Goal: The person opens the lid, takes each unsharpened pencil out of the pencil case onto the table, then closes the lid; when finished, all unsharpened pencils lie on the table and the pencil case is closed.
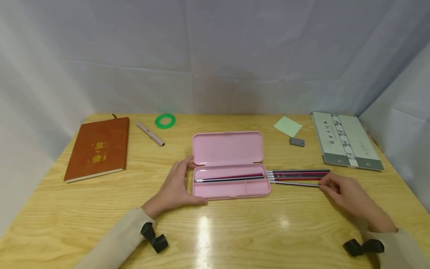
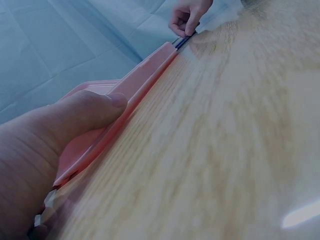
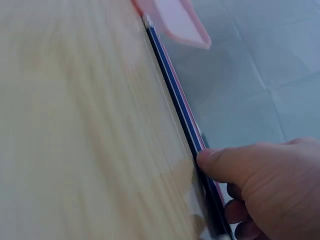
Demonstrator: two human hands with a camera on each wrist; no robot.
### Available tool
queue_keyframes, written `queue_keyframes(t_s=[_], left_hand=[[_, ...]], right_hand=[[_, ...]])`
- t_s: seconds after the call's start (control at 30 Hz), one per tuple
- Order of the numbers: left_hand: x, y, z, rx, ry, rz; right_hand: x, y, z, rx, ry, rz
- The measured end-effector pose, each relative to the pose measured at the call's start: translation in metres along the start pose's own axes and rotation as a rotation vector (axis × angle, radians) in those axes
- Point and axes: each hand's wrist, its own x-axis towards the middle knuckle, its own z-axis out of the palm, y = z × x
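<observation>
An opened pink pencil case (image 1: 231, 190) lies mid-table with its lid (image 1: 228, 147) folded back. My left hand (image 1: 176, 185) holds its left end, thumb along the front edge and fingers at the back; the left wrist view shows the thumb (image 2: 95, 110) against the case wall. Inside the long back compartment lie a few dark and red pencils (image 1: 231, 178). To the right of the case, several more pencils (image 1: 299, 173) lie side by side, eraser ends toward it. My right hand (image 1: 349, 194) pinches the far end of the nearest pencil (image 1: 295, 184), slightly angled from the others.
At left lie a brown notebook (image 1: 97, 149), a pale pen (image 1: 150, 133) and a green tape ring (image 1: 165, 121). Back right hold a green paper square (image 1: 287, 126), a grey eraser (image 1: 297, 142) and a pale green notebook (image 1: 346, 140). White cloth (image 1: 215, 56) hangs behind the table.
</observation>
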Motion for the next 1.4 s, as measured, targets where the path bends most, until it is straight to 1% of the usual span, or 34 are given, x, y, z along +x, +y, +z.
queue_keyframes(t_s=[0.1,0.2,0.3,0.4,0.47,0.57,0.6,0.73,0.8,0.9,0.97,1.1,1.17,1.23,1.3,1.4], left_hand=[[0.0,0.0,0.0,0.003,-0.002,0.001],[0.0,0.001,0.0,0.003,0.0,-0.001],[0.0,0.001,-0.001,0.004,-0.002,-0.003],[0.0,0.0,-0.001,0.002,-0.003,-0.004],[0.0,0.0,-0.002,0.001,0.002,-0.004],[-0.001,-0.001,-0.002,0.0,0.009,0.0],[-0.001,-0.001,-0.002,0.001,0.01,0.002],[-0.001,-0.002,-0.002,0.004,0.009,0.008],[0.0,-0.001,-0.001,0.004,0.006,0.009],[0.001,0.0,-0.001,0.004,0.003,0.008],[0.001,0.001,-0.001,0.003,0.002,0.008],[0.001,0.002,-0.001,0.007,0.007,0.013],[0.002,0.002,-0.001,0.008,0.007,0.018],[0.002,0.002,0.0,0.008,0.006,0.019],[0.002,0.002,-0.001,0.008,0.004,0.016],[0.001,0.002,-0.001,0.009,0.002,0.006]], right_hand=[[0.01,-0.006,0.005,-0.013,0.009,-0.003],[0.02,-0.011,0.008,-0.014,-0.006,-0.005],[0.032,-0.02,0.011,0.028,-0.037,-0.019],[0.045,-0.032,0.017,0.095,-0.084,-0.038],[0.057,-0.042,0.023,0.131,-0.114,-0.057],[0.078,-0.057,0.033,0.155,-0.151,-0.082],[0.084,-0.062,0.036,0.16,-0.16,-0.102],[0.109,-0.081,0.049,0.14,-0.203,-0.164],[0.118,-0.09,0.054,0.109,-0.239,-0.189],[0.128,-0.099,0.06,0.034,-0.274,-0.195],[0.132,-0.105,0.063,-0.018,-0.275,-0.207],[0.135,-0.113,0.066,-0.097,-0.243,-0.24],[0.134,-0.113,0.065,-0.095,-0.236,-0.229],[0.131,-0.109,0.061,-0.073,-0.225,-0.201],[0.124,-0.101,0.055,-0.033,-0.205,-0.173],[0.109,-0.083,0.046,0.004,-0.139,-0.156]])
